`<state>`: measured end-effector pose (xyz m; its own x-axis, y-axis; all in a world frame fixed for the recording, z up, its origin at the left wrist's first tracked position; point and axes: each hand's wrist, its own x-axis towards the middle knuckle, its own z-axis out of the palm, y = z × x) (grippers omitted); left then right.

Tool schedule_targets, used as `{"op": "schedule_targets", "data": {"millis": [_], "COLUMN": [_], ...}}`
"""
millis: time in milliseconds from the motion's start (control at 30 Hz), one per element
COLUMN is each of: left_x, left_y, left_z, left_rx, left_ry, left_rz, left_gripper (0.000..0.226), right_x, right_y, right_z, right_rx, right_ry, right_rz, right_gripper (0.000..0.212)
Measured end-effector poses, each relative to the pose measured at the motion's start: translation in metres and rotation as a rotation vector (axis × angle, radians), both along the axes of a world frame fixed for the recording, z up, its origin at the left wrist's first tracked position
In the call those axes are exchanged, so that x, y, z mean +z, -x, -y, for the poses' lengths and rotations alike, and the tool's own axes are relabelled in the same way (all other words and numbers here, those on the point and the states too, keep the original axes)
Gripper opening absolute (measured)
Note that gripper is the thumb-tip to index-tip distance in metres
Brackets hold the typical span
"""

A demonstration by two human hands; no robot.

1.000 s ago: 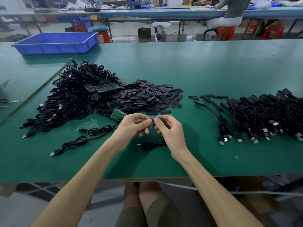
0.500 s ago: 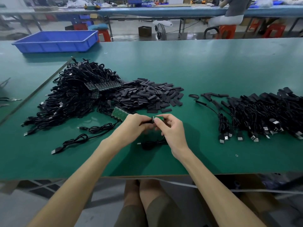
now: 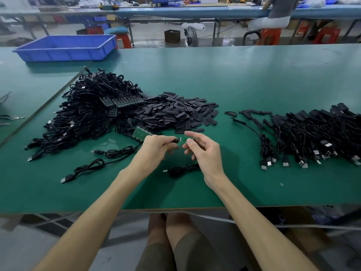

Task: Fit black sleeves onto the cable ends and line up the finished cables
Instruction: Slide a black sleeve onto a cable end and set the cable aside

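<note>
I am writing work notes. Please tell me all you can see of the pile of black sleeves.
The pile of sleeves is a loose, low heap of short, flat black tube pieces, matt like rubber, lying in all directions on the green table. Its left side meets the tangled cable heap; a few pieces lie apart at its near edge. The left hand and right hand are just in front, not touching it.
</note>
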<state>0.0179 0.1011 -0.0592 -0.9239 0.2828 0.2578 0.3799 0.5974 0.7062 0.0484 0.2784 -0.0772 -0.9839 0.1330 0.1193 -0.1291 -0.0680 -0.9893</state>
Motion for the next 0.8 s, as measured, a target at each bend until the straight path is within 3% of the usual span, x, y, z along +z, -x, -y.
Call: {"op": "schedule_targets", "data": {"millis": [200, 633, 800], "left_x": [0.003, 0.004, 0.007], "left_y": [-0.003, -0.007, -0.008], "left_z": [-0.002, 0.005, 0.009], "left_rx": [-0.023, -0.034, -0.061], "left_ry": [0.041, 0.005, 0.114], "left_rz": [-0.052, -0.064, -0.147], "left_gripper": [0.015, 0.032, 0.029], "right_x": [0.0, -0.004, -0.002], "right_y": [-0.001, 0.0, -0.001], "right_z": [-0.001, -0.002, -0.002], "right_rx": [-0.009, 0.017, 0.064], "right_ry": [0.053, 0.01, -0.03], "right_rz": [-0.017, 0.01, 0.014], "right_gripper": [0.008, 0.009, 0.007]}}
